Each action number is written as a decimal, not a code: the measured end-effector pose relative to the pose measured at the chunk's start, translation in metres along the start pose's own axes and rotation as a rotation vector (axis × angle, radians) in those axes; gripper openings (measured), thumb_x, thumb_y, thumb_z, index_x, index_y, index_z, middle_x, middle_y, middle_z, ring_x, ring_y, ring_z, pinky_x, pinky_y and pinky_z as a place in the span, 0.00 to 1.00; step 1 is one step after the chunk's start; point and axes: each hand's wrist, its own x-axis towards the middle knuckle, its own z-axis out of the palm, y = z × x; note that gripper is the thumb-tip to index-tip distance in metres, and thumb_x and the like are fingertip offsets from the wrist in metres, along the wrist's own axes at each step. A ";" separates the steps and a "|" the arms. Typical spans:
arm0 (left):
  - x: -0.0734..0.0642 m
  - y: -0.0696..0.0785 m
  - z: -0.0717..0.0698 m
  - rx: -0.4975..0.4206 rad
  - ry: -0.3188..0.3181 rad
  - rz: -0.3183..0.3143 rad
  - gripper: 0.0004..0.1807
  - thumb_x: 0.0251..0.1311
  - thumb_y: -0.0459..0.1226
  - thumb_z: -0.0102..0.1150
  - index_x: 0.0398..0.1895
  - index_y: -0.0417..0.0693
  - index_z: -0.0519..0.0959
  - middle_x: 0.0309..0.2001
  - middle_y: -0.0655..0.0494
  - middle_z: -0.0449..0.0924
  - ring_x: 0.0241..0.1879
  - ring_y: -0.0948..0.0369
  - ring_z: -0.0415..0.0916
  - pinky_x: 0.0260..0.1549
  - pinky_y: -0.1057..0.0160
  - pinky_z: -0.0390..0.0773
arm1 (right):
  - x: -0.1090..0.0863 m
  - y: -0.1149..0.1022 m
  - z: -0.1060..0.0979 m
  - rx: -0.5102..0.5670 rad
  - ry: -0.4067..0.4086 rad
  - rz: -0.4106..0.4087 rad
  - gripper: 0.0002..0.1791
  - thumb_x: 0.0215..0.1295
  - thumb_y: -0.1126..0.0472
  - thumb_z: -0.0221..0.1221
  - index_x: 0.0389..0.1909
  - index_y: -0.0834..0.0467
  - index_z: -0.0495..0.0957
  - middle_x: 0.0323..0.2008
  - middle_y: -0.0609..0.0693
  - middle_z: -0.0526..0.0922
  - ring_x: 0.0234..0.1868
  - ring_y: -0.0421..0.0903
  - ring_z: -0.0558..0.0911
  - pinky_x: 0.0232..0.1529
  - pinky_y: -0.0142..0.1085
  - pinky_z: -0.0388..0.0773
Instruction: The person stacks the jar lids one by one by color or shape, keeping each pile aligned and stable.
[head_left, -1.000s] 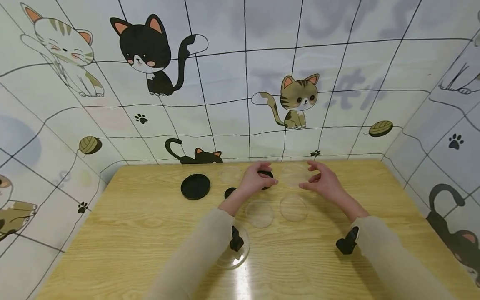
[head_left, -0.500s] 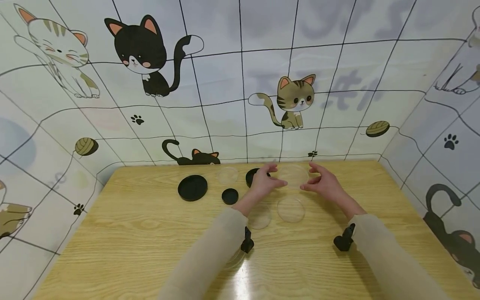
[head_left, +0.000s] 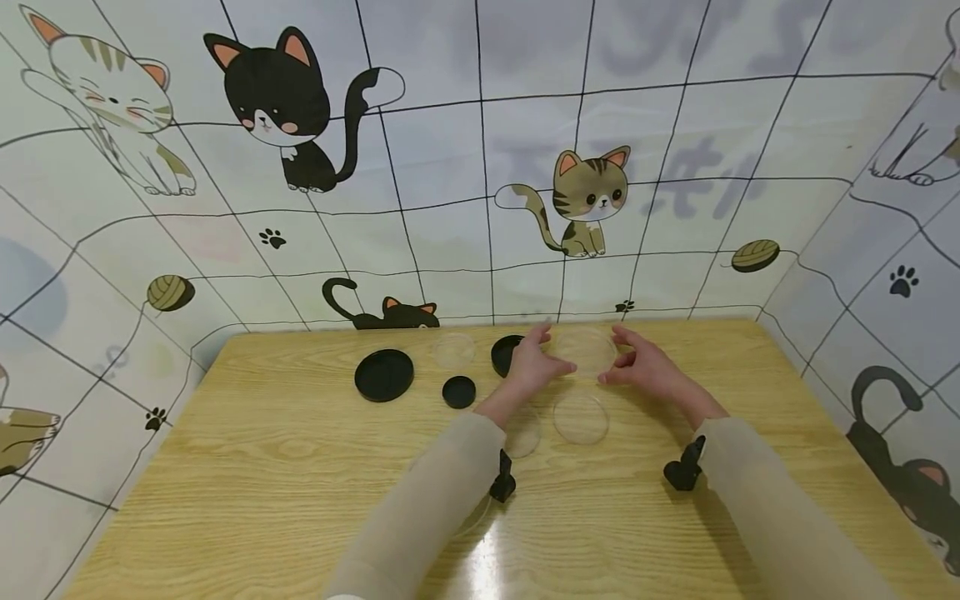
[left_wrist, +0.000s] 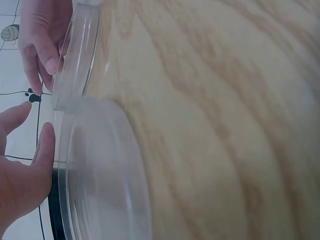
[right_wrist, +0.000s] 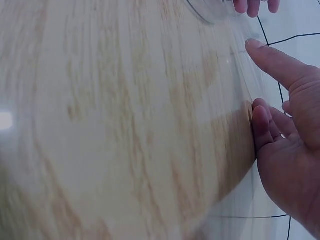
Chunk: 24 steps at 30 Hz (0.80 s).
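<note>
Faintly seen clear dish point(head_left: 586, 350) sits between both hands' loosely cupped grips, contact unclear

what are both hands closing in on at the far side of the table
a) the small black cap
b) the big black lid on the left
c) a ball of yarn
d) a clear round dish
d: in the head view the left hand and right hand flank a clear round dish at the far edge of the table, while the big black lid and small black cap lie untouched off to the left.
</note>
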 end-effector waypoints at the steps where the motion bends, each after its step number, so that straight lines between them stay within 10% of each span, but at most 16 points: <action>1: 0.000 0.001 0.001 0.011 0.001 -0.002 0.48 0.54 0.32 0.77 0.79 0.47 0.62 0.70 0.45 0.70 0.35 0.61 0.84 0.46 0.61 0.80 | 0.000 0.001 0.000 -0.001 0.000 0.005 0.58 0.62 0.56 0.73 0.81 0.65 0.45 0.73 0.68 0.61 0.53 0.56 0.75 0.53 0.46 0.71; 10: 0.001 0.009 0.016 0.078 -0.031 -0.037 0.46 0.55 0.35 0.78 0.76 0.44 0.65 0.67 0.44 0.73 0.56 0.50 0.78 0.55 0.56 0.78 | -0.004 0.004 -0.006 0.025 0.013 0.032 0.56 0.62 0.59 0.74 0.80 0.66 0.46 0.71 0.68 0.64 0.56 0.58 0.76 0.56 0.48 0.72; 24: 0.005 0.008 0.027 0.222 -0.010 -0.056 0.43 0.51 0.35 0.79 0.71 0.38 0.71 0.61 0.45 0.77 0.61 0.52 0.73 0.58 0.61 0.75 | -0.007 0.006 -0.009 0.001 0.001 -0.001 0.48 0.61 0.61 0.73 0.75 0.73 0.56 0.63 0.69 0.71 0.50 0.56 0.77 0.52 0.45 0.73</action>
